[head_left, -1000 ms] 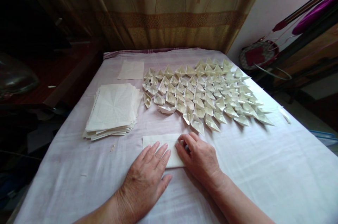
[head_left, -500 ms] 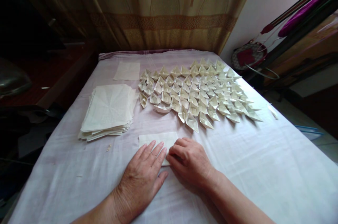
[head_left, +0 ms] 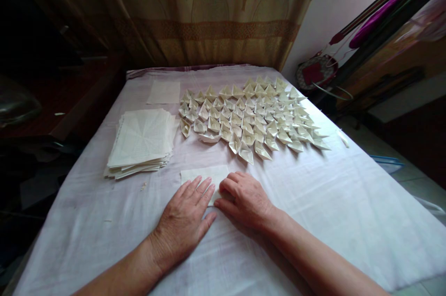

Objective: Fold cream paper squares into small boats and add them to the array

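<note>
A folded sheet of paper (head_left: 205, 173) lies on the cloth in front of me, its lower part covered by my hands. My left hand (head_left: 184, 214) rests flat on it, fingers stretched forward and the thumb out to the side. At the paper's right end, my right hand (head_left: 246, 199) is closed, with curled fingers and the thumb gripping the edge; the fingertips partly hide what they hold. Beyond the hands, many folded paper boats (head_left: 247, 121) stand close together. To the left is a stack of paper sheets (head_left: 141, 140), its top sheet marked with creases.
A single sheet (head_left: 163, 92) lies behind the stack. The white cloth (head_left: 104, 249) covers the table, with small scraps (head_left: 143, 187) left of my hands. A patterned curtain (head_left: 216, 31) hangs behind. At the right stand a bag (head_left: 317, 73) and a slanted pole.
The view has shifted slightly, so everything sits a little further left and higher. Both hands keep nearly the same place on the paper.
</note>
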Available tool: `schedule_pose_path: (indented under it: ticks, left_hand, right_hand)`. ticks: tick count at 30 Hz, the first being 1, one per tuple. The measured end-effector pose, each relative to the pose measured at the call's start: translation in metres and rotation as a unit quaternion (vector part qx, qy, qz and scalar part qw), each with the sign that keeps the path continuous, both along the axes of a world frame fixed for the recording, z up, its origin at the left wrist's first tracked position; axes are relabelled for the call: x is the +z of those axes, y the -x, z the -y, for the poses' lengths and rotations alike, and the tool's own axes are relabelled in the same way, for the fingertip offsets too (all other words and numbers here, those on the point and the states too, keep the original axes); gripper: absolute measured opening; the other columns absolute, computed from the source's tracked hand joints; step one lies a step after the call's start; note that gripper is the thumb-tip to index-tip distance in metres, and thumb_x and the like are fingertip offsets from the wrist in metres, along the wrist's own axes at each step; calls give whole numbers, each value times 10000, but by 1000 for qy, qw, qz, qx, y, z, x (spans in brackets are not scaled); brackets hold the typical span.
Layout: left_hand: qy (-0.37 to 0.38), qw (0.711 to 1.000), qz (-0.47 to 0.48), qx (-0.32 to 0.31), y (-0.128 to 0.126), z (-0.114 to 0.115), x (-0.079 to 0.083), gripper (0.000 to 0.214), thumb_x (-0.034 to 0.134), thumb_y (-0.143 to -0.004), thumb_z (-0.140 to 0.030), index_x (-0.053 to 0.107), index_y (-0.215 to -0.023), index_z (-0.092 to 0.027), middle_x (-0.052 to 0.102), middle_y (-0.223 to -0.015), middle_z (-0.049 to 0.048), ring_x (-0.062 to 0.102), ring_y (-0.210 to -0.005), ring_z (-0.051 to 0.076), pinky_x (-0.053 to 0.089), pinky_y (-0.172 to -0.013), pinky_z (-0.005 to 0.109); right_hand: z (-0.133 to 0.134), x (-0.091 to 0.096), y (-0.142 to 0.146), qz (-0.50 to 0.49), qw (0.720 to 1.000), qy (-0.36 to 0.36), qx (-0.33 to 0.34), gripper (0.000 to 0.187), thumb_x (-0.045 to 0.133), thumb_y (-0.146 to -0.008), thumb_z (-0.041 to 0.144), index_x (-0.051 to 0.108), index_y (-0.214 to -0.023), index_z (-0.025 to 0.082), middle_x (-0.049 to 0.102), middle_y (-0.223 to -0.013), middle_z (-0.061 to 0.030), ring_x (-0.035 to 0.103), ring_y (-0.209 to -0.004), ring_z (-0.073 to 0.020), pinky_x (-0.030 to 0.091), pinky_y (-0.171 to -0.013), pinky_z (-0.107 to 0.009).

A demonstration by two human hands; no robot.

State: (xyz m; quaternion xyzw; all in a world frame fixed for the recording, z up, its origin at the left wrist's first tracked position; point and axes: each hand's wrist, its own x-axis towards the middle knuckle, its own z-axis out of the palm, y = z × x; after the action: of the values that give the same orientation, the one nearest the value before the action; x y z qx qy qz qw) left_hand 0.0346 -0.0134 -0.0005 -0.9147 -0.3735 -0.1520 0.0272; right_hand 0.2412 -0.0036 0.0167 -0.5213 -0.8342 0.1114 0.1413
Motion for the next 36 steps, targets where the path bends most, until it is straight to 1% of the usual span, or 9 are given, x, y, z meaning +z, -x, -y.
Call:
schedule_pose_path:
  ticks: [4, 9, 13, 17, 21, 25, 30, 33, 36]
  left_hand:
    - [5, 1000, -11, -7, 3, 1, -1, 501, 473, -977, -435, 532, -1396, -166, 550, -1446, 95, 485, -1344, 265, 366, -1121, 425]
    - [38, 998, -25, -34, 10, 1, -1, 548, 575, -930, -428, 448, -1458, -352, 432, -1537, 73, 405, -1398, 304, 343, -1131, 495]
    - [73, 995, -45, -55, 15, -1, 2, 577, 587, -917, -466, 409, -1464, -426, 348, -1586, 69, 364, -1420, 336, 342, -1121, 526]
    - [110, 989, -77, -67, 21, -3, 9, 585, 559, -926, -503, 374, -1476, -432, 318, -1604, 55, 322, -1452, 309, 303, -1148, 510]
    - [124, 985, -98, -71, 35, -4, 16, 572, 543, -933, -521, 383, -1473, -420, 334, -1597, 53, 338, -1450, 278, 236, -1179, 488]
    - [101, 987, -109, -60, 57, -1, 16, 595, 550, -920, -552, 378, -1475, -424, 360, -1584, 45, 369, -1434, 276, 199, -1190, 472]
    - [58, 990, -119, -51, 81, 6, 13, 597, 490, -939, -590, 347, -1492, -416, 361, -1581, 52, 374, -1431, 265, 147, -1199, 467]
    - [40, 989, -130, -51, 88, 7, 16, 589, 483, -943, -587, 350, -1491, -418, 376, -1574, 58, 375, -1429, 274, 137, -1194, 486]
    - [24, 989, -134, -61, 86, 5, 23, 541, 492, -949, -560, 428, -1460, -396, 427, -1545, 67, 398, -1411, 288, 191, -1171, 506]
  right_hand:
    - [2, -1, -15, -17, 1000, 7, -15, 227, 789, -777, 376, 651, -818, 200, 629, -788, 0, 565, -750, -165, 348, -708, -295]
    - [2, -3, -22, -34, 999, 18, -16, 205, 773, -804, 373, 658, -818, 203, 634, -800, 6, 566, -759, -155, 337, -723, -294]
    - [2, -2, -21, -36, 999, 22, -18, 224, 770, -809, 395, 660, -815, 200, 635, -809, 3, 571, -772, -159, 329, -721, -297]
    - [2, -2, -21, -31, 999, 22, -16, 212, 786, -792, 368, 660, -821, 199, 639, -821, 1, 577, -785, -164, 328, -721, -296]
    - [2, -3, -23, -36, 999, 24, -13, 217, 801, -775, 354, 654, -815, 199, 644, -827, 2, 583, -796, -169, 330, -722, -296]
    - [2, -5, -23, -41, 999, 14, -10, 220, 792, -780, 364, 651, -811, 198, 643, -829, 0, 580, -785, -161, 335, -721, -296]
    - [1, -7, -25, -53, 998, 17, -7, 210, 805, -768, 336, 655, -815, 197, 644, -820, 1, 585, -784, -163, 356, -728, -295]
    - [1, -8, -29, -78, 996, 30, 6, 165, 799, -773, 268, 666, -836, 194, 651, -835, -5, 591, -798, -165, 378, -741, -294]
    - [2, -7, -33, -107, 993, 41, 22, 114, 768, -791, 184, 680, -862, 198, 662, -864, -8, 601, -819, -161, 400, -761, -292]
